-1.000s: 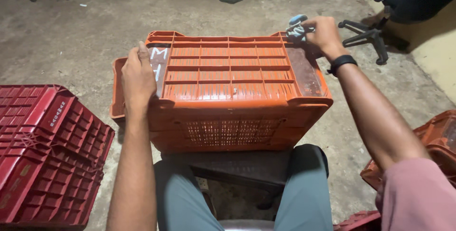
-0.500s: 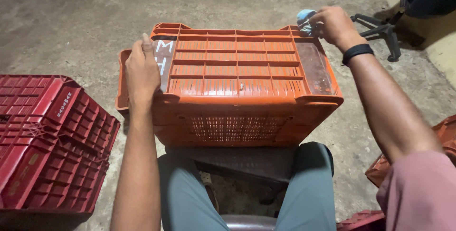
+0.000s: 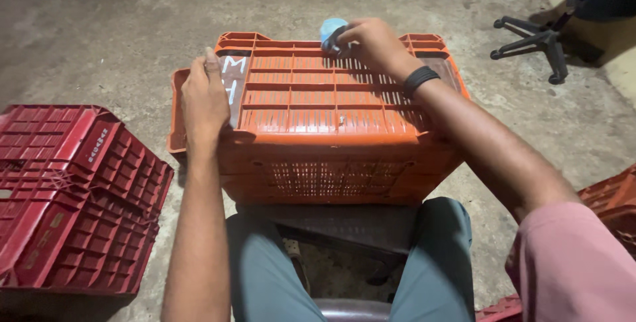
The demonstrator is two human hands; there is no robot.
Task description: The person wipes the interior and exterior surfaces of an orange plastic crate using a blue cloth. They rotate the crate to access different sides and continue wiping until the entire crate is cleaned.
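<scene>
An orange plastic crate [image 3: 318, 107] lies upside down in front of my knees, its slatted base facing up. My left hand [image 3: 204, 97] rests flat on the crate's left end, beside a dark strip with white marks. My right hand [image 3: 368, 44] is at the far edge near the middle, fingers closed on a small light-blue object [image 3: 329, 28] that I cannot make out clearly. A black band circles my right wrist.
Stacked dark red crates [image 3: 73, 189] sit on the concrete floor at my left. Another reddish crate [image 3: 613, 196] pokes in at the right edge. An office chair's black base [image 3: 536, 40] stands far right. Dark clutter lies at the top.
My right hand, with the light-blue object, has moved left from the crate's far right corner to the middle of its far edge. The left hand has stayed on the left end.
</scene>
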